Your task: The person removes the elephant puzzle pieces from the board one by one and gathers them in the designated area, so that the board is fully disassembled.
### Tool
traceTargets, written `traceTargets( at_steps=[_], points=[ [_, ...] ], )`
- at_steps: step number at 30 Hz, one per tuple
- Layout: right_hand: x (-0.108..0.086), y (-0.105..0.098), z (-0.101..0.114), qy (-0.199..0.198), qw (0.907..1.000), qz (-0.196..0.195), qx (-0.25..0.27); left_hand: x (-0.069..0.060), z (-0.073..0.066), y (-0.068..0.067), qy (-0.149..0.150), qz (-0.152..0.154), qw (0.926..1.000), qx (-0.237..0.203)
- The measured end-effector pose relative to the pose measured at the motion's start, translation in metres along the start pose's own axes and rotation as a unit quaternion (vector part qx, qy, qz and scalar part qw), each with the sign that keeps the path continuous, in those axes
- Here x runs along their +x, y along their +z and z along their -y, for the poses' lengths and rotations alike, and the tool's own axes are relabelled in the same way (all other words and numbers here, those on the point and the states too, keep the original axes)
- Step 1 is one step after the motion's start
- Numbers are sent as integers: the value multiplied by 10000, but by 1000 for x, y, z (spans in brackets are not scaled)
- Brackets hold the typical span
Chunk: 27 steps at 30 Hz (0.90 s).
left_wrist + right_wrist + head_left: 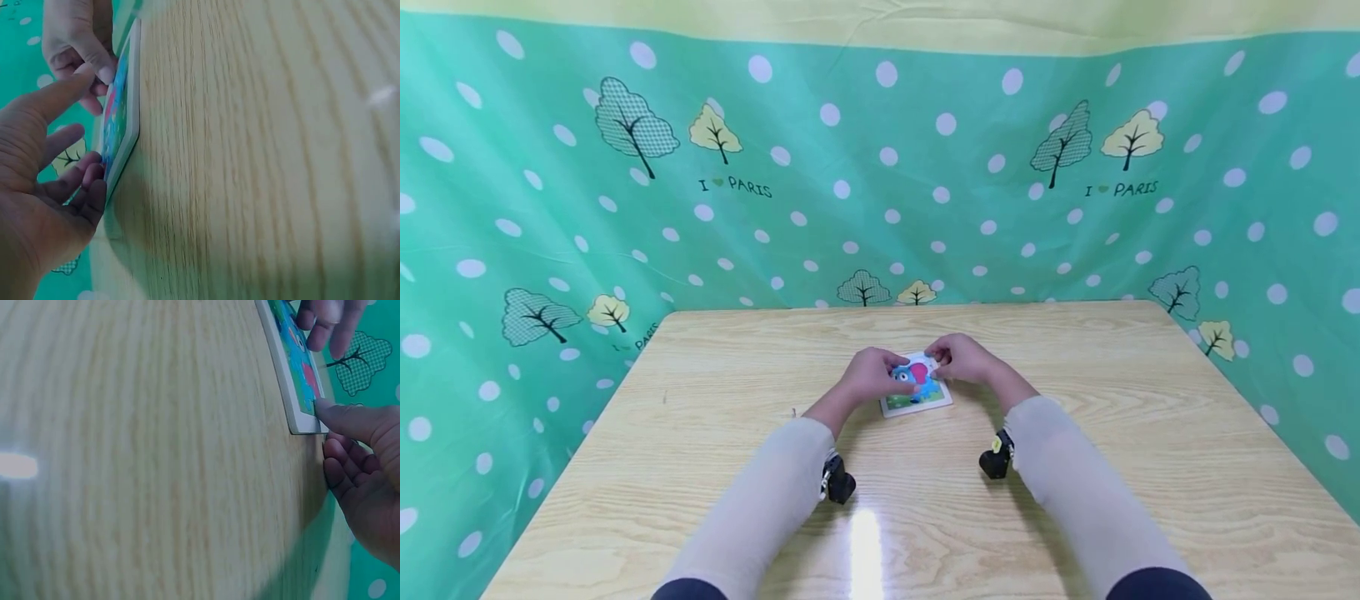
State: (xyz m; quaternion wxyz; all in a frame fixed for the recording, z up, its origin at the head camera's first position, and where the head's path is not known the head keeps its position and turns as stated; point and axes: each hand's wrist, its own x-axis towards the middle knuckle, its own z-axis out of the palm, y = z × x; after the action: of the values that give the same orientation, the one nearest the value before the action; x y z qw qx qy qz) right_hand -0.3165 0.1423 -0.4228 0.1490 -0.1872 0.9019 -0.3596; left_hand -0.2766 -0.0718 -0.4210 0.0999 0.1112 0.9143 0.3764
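A small square picture board [917,405] with a white border lies flat on the table. Its picture shows a blue cartoon animal with a big eye and a pink-red patch, on green ground. Over the left side of the board, my left hand [872,372] has its thumb stretched across the picture and its other fingers loosely bent by the far edge. At the opposite side, my right hand [964,359] pinches the board's right edge, thumb [340,419] on top and fingers bent beside it. Both hands cover parts of the picture.
The board lies on a light wood-grain table [737,375], toward its far edge. A green dotted curtain [917,167] with printed trees hangs behind and along both sides. Each wrist wears a small black camera [841,482]. A bright light reflection falls near the front.
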Motion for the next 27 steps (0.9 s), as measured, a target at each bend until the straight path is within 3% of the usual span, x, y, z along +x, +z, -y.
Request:
traceTargets(
  at_steps=[5, 12, 27],
  points=[
    [1, 0, 1, 38, 9999, 67, 114, 6, 1, 3, -100, 67, 9998, 140],
    [2, -1, 1, 141, 9994, 135, 299, 16, 4, 9, -58, -72, 9989, 452],
    [0, 3, -2, 350, 9978, 80, 566, 18, 1, 19, -189, -452, 9965, 674]
  ],
)
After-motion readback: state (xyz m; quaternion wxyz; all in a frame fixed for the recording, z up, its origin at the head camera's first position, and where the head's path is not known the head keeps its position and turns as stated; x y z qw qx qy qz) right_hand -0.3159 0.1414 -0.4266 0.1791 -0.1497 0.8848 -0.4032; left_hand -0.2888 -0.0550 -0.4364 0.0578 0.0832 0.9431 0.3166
